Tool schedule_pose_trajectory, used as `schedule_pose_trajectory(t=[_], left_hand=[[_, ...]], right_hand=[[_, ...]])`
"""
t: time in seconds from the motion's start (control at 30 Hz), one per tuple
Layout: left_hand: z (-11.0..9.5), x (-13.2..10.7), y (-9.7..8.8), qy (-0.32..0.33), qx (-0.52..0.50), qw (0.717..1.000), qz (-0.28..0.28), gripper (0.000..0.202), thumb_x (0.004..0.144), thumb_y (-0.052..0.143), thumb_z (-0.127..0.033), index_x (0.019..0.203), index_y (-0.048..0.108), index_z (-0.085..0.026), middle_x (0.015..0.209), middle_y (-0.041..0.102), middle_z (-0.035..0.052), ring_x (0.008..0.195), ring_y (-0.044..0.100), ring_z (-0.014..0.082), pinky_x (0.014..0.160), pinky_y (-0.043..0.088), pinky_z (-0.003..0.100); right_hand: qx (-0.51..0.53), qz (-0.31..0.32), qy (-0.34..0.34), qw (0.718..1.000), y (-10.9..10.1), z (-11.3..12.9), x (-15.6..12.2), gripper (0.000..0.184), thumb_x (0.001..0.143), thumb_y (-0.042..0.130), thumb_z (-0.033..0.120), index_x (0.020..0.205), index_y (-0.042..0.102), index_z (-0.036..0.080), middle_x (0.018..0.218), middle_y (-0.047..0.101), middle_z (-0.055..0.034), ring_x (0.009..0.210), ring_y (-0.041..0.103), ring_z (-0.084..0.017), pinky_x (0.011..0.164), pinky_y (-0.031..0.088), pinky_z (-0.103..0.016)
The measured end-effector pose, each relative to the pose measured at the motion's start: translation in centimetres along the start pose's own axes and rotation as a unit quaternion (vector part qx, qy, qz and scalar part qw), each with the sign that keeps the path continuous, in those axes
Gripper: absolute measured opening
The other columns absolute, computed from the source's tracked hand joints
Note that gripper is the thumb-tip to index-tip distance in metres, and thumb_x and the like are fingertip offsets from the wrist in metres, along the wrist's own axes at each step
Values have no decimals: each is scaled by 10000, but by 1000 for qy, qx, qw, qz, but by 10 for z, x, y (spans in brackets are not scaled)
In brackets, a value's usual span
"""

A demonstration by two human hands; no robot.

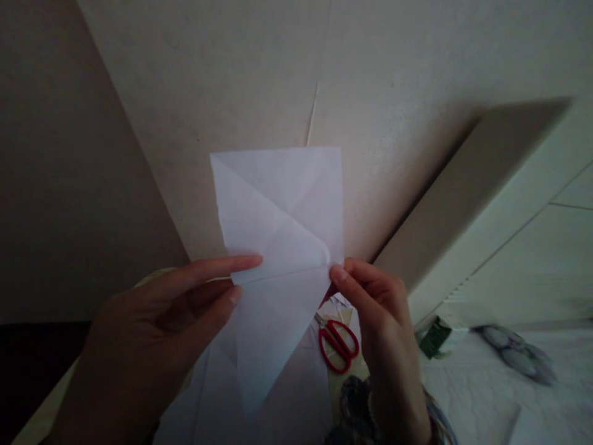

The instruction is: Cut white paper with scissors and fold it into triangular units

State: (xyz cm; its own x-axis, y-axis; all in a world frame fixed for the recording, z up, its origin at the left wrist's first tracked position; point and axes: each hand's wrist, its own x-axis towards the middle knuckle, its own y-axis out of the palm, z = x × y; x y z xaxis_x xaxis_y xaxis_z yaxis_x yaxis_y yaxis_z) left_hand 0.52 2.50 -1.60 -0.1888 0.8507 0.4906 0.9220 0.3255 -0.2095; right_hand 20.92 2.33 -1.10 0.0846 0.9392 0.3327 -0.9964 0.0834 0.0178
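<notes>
A white sheet of paper with crossing diagonal creases is held up before me. Its lower part folds to a triangular point, and a crease runs across the middle. My left hand grips the left edge, index finger lying on the front face and thumb just below. At the right edge, my right hand pinches the paper by the crease, its other fingers partly hidden behind. Beneath the held paper, more white paper lies on a surface. Red-handled scissors rest beside it, their blades mostly hidden.
A pale wall rises behind the paper. To the right stands a white panel with a slanting edge. Lower right, a small dark green box and a grey patterned item lie on a white quilted cover.
</notes>
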Motion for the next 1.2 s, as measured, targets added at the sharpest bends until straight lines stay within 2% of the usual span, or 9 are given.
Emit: schedule_pose_trajectory(t=[0.27,0.37,0.47,0.57,0.67,0.77,0.83,0.93,1.2], left_hand=[[0,5,0,-14,-46,998,36,205,717,796,-353,908,811,-424,791,819,-65,585,750,112,525,546,93],[1,5,1,-21,-61,997,52,204,712,799,-346,904,814,-415,796,820,-55,563,744,122,500,551,109],[1,4,3,-26,-55,998,21,210,699,809,-343,899,816,-407,755,812,-56,552,733,112,491,538,93],[0,2,4,-26,-52,998,-5,223,691,816,-349,906,815,-407,745,807,-57,562,734,116,492,543,97],[0,2,3,-15,-37,999,26,214,707,800,-350,909,813,-419,746,803,-59,553,730,122,474,549,110],[1,2,1,-4,-25,999,37,217,715,796,-355,915,808,-438,747,801,-71,544,725,111,477,546,99],[2,3,-1,-2,-27,999,20,220,701,810,-359,908,809,-435,768,806,-73,562,734,112,506,556,98],[3,3,0,-14,-51,998,35,200,695,815,-357,886,814,-417,820,818,-62,598,759,145,534,593,143],[2,6,2,-34,-72,996,40,201,667,832,-361,866,821,-388,776,816,-41,572,753,159,495,588,163]], right_hand=[[57,7,12,998,-6,-3,8,154,815,753,229,667,710,223,608,725,61,574,636,-83,569,439,-172],[51,-10,5,999,-8,-5,7,237,858,731,275,630,700,220,573,715,64,539,603,-65,561,423,-160],[68,-5,9,998,-6,-6,5,293,899,688,347,635,713,221,594,708,55,579,611,-71,587,443,-160],[152,65,62,984,1,-5,4,183,779,796,427,780,774,246,686,751,42,652,676,-116,655,520,-198],[191,82,128,970,11,-2,3,246,630,909,335,840,799,270,734,786,46,672,715,-131,671,565,-208],[165,45,161,972,17,0,3,196,637,904,279,806,808,261,766,808,32,669,725,-127,638,574,-195],[154,28,152,976,17,0,4,169,640,900,278,781,811,250,765,812,20,656,724,-129,625,577,-195],[151,22,143,978,12,0,5,170,623,906,295,757,809,251,745,809,16,620,714,-129,599,575,-197],[69,19,121,990,2,0,9,153,683,845,343,661,750,224,500,677,36,482,603,-105,500,466,-191]])
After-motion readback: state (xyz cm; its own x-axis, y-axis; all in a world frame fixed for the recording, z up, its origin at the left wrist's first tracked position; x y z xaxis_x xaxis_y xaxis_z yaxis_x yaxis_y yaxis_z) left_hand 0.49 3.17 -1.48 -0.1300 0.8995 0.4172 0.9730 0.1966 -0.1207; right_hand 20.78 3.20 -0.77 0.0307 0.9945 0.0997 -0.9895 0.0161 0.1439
